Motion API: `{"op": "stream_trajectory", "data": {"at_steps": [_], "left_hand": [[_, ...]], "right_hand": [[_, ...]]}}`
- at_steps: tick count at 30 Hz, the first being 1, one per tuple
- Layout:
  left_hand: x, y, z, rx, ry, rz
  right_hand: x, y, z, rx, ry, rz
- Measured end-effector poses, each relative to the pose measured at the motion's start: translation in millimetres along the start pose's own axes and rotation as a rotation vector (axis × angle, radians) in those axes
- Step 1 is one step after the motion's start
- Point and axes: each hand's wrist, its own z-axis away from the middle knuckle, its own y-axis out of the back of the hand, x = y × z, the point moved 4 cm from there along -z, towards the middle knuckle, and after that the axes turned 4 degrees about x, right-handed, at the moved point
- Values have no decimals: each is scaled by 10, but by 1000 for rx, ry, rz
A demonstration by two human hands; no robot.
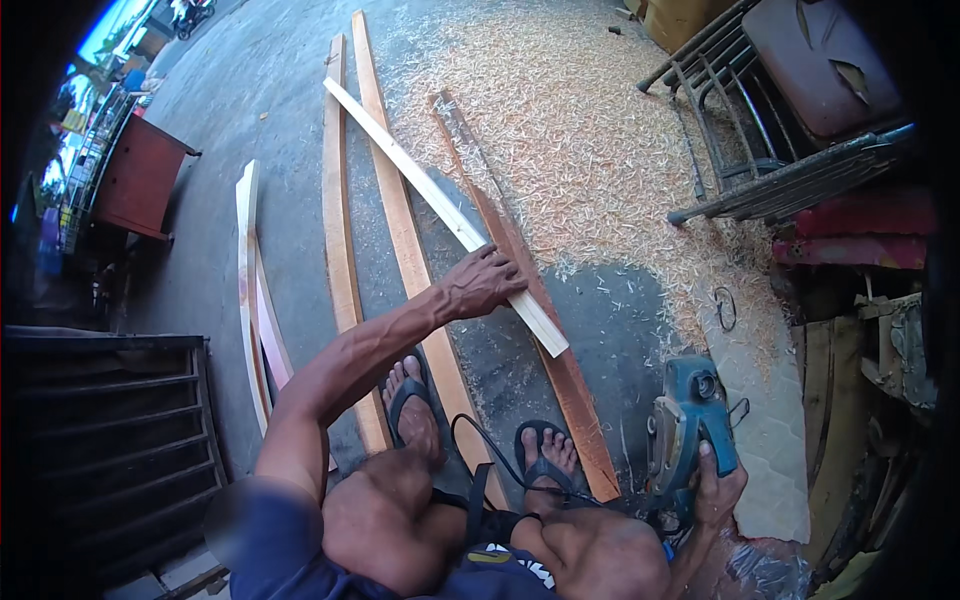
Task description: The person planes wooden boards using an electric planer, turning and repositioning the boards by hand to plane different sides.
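My left hand [480,282] grips a pale narrow slat [405,165] near its lower end, which lies across a reddish-brown board [575,420]. Two longer light-brown boards [344,260] lie lengthwise on the ground under and beside the slat's far part. My right hand [718,490] holds a teal electric planer [690,405] by its handle at the lower right, over the edge of a cardboard sheet [770,440]. A black cord loops beside my sandalled feet.
Wood shavings [540,130] cover the ground at upper right, near a metal chair frame [745,170]. More pale slats [246,270] lie to the left. A dark slatted crate [110,420] stands at lower left, a red cabinet [140,180] at upper left, scrap boards [840,430] at right.
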Motion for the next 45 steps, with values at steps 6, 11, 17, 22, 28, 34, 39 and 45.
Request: {"op": "stream_trajectory", "data": {"at_steps": [6,11,17,22,28,34,39,45], "left_hand": [[110,893,882,366,26,-205],[63,1776,1997,582,322,-165],[-411,2390,4476,2084,856,627],[179,1954,6062,2517,1103,699],[1361,-430,6609,2533,1815,1200],[1359,-1186,5225,1535,2112,1558],[710,-291,2984,633,1609,877],[709,-444,762,-147,1269,1134]], "right_hand": [[39,-74,-53,29,59,-9],[60,-224,-258,-7,205,42],[-272,-495,-408,-198,105,44],[-264,-675,-556,-151,291,-1],[-514,-918,-537,-236,330,10],[-913,-872,-485,-280,311,56],[-916,-866,-506,-264,295,33],[-795,-788,-394,-265,259,33]]}}
